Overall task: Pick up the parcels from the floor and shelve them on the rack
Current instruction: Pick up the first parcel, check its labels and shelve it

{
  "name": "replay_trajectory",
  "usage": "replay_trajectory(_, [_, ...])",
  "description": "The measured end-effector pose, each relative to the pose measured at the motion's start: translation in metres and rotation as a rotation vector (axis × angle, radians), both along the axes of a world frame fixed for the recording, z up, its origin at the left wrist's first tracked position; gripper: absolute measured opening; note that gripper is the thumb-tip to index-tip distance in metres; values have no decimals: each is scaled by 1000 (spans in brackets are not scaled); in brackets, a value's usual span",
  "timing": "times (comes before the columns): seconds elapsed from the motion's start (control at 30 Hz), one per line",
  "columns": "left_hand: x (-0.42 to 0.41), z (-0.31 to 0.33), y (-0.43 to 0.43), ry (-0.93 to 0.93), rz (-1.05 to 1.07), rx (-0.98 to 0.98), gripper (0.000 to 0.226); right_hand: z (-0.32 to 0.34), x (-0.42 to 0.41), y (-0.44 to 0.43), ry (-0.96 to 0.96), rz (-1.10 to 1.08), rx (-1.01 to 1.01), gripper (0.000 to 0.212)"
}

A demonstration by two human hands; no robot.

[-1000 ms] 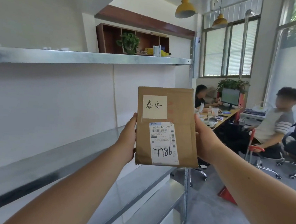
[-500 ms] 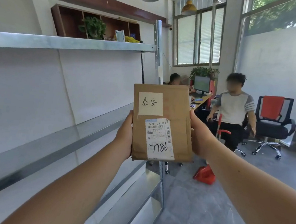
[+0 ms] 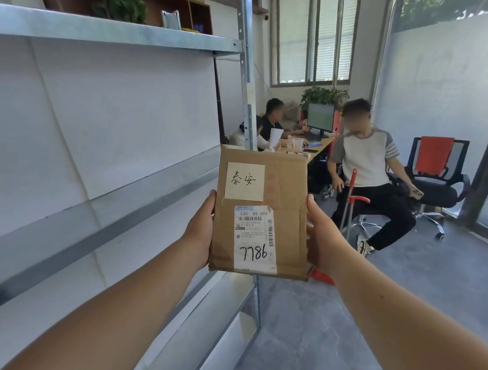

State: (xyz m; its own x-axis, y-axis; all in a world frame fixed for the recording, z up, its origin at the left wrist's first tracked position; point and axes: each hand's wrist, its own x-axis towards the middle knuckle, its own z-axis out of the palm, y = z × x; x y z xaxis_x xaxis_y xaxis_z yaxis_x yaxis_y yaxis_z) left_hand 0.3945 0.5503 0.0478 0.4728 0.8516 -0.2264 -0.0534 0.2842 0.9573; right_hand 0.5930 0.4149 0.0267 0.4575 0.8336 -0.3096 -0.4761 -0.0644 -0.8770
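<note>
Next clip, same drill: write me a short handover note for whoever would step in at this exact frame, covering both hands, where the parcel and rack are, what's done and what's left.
Left hand: gripping the left edge of the flat brown cardboard parcel.
Right hand: gripping its right edge.
Parcel: held upright in the air, label side facing the camera, white shipping label with handwritten 7786, pale note above it. It is in front of the grey metal rack, not on it.
Rack: to the left; the shelf levels in view hold no parcels.
Done: this parcel is off the floor.
Left: set it on a shelf. No other parcels are in view.
</note>
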Motion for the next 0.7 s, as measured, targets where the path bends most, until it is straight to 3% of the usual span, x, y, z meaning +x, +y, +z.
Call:
replay_trajectory(0.27, [11,-12,60,71,-88,-13,67,-18,2,50,35,-20,-54,78])
replay_trajectory(0.47, [20,-23,99,127,-138,6,68,-37,4,76,66,-44,-39,66])
replay_trajectory(0.7, [36,-38,126,319,-294,108,65,-68,23,97,96,-97,-89,72])
